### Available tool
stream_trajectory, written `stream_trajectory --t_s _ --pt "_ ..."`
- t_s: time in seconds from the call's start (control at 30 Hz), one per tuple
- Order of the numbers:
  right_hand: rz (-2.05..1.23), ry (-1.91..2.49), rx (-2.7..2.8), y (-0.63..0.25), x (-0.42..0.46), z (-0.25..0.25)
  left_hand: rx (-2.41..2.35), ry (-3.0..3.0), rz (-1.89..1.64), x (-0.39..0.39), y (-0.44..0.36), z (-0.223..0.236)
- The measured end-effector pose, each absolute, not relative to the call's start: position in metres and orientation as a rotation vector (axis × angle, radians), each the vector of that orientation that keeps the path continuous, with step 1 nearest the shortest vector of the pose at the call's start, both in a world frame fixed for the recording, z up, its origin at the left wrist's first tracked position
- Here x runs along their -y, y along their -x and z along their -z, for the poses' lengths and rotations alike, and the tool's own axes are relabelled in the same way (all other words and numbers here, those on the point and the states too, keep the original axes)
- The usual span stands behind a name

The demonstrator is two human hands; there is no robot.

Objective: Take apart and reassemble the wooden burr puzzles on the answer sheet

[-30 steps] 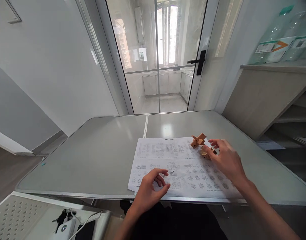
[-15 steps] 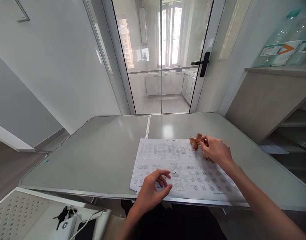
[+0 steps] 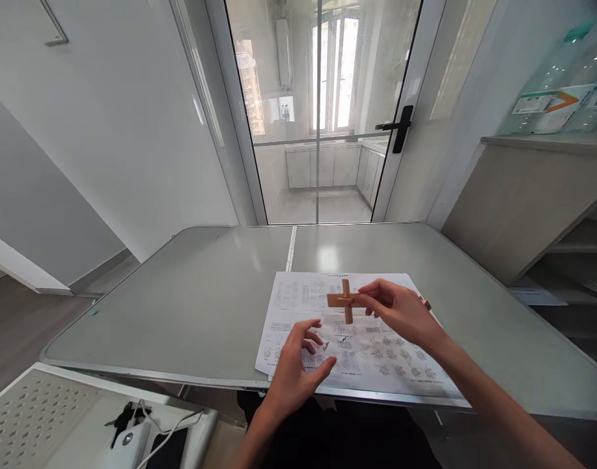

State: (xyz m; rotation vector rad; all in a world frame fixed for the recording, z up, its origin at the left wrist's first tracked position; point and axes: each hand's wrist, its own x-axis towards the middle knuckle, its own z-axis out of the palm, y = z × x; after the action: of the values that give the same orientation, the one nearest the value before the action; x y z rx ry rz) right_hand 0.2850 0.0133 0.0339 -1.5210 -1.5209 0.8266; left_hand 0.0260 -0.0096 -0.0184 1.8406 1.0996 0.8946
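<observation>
A brown wooden cross-shaped interlocking puzzle point(image 3: 346, 300) is held up over the printed sheet point(image 3: 288, 312). My right hand point(image 3: 394, 306) pinches its right arm between thumb and fingers. To the lower left of it, my left hand point(image 3: 298, 365) hovers over the sheet with thumb and fingers apart, holding nothing. Rows of small line diagrams cover the paper, and tiny light scraps point(image 3: 326, 346) seem to lie on it near my left fingers. Behind my right hand a bit of another wooden piece point(image 3: 427, 304) peeks out; the hand hides most of it.
The grey folding table point(image 3: 205, 299) has a seam point(image 3: 291, 249) across it. At the lower left, a white perforated surface point(image 3: 44, 417) carries keys point(image 3: 125, 417), a white device point(image 3: 131, 440) and a cable. Plastic bottles point(image 3: 547, 98) stand on a shelf at the right.
My right hand has moved left and toward me, carrying the wooden puzzle from the sheet's far right corner to above its middle. My left hand has opened a little wider.
</observation>
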Motion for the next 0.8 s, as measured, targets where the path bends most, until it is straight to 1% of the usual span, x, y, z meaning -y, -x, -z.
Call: stream_trajectory --t_s 0.13,0.33,0.57,0.8 --pt "-1.092 1.339 1.536 -0.265 0.002 -0.036 -1.08 -1.817 -0.951 0.009 -0.027 0.018" --pt "-1.349 1.217 1.511 -0.251 0.013 -0.031 -1.065 -1.733 -0.905 0.012 -0.026 0.013" --pt "-1.454 1.171 1.464 -0.248 0.019 -0.03 -0.995 -1.775 -0.876 0.012 -0.025 0.013" --pt "-1.472 1.21 1.472 -0.248 0.023 -0.033 -1.017 -1.781 -0.854 0.013 -0.024 0.016"
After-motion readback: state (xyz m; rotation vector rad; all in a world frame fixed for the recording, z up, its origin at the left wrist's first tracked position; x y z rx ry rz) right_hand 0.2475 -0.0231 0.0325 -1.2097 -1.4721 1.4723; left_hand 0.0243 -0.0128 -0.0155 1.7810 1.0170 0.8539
